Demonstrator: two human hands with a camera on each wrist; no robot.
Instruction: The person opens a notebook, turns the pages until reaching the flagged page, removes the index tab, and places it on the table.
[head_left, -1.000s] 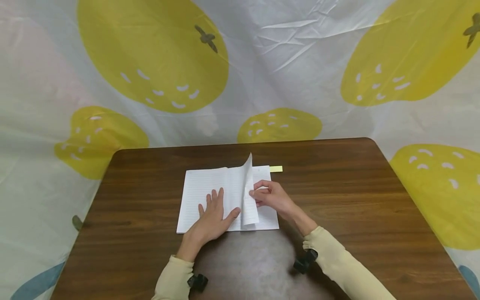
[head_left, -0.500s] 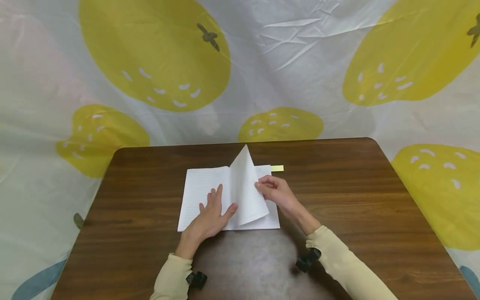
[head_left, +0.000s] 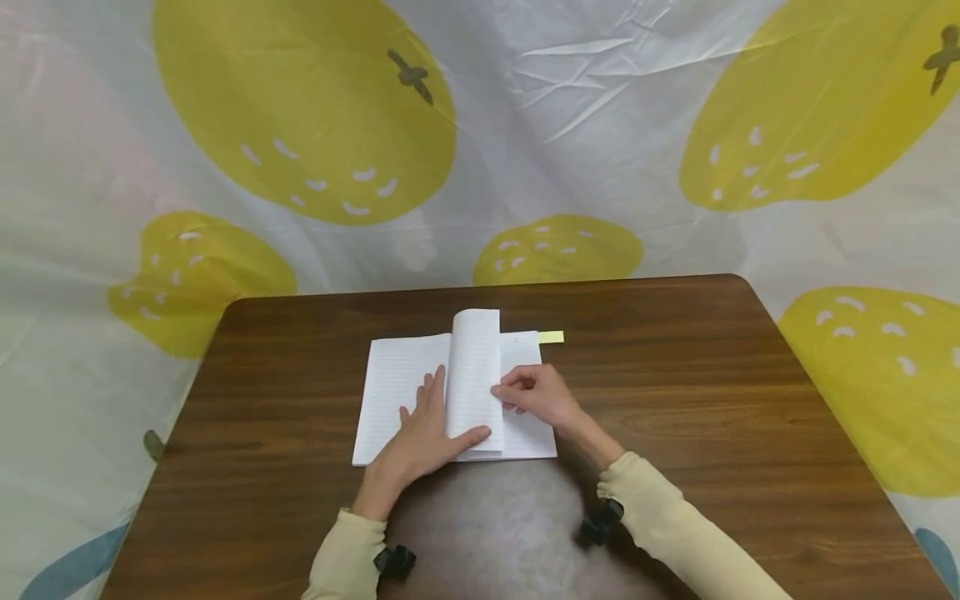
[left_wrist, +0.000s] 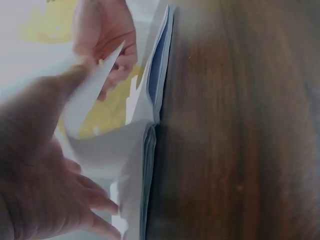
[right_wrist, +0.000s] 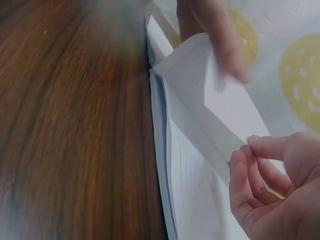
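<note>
Page now arched over toward left, past upright. Right grip pinches its edge; left hand flat on notebook, fingers straight.

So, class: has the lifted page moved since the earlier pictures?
Yes. The lifted page, pinched by the right hand, has swung left, farther from the yellow tab.

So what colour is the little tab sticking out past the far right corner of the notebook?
The tab is pale yellow, clearest in the head view, beside the white lined notebook.
</note>
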